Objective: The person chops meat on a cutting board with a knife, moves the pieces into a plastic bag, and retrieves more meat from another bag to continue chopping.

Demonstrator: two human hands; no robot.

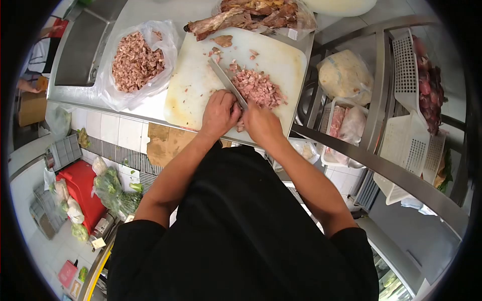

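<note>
A kitchen knife (226, 80) lies slantwise across the white cutting board (193, 65), its handle mostly hidden in my closed right hand (263, 125). My left hand (219, 113) is curled on the board against the left side of the blade, pressing on a piece of meat (241, 124) that shows only partly between the hands. A pile of chopped pink meat (257, 88) sits right of the blade. Small scraps and a flat brown slice of meat (222, 40) are at the board's far side.
Left of the board, an open plastic bag (171, 47) holds chopped meat. Large browned pieces of meat (251, 15) lie behind the board. A metal sink (83, 47) is at the far left. On the right, a metal rack (374, 90) carries bagged food and white baskets. Another person's hand (30, 86) appears far left.
</note>
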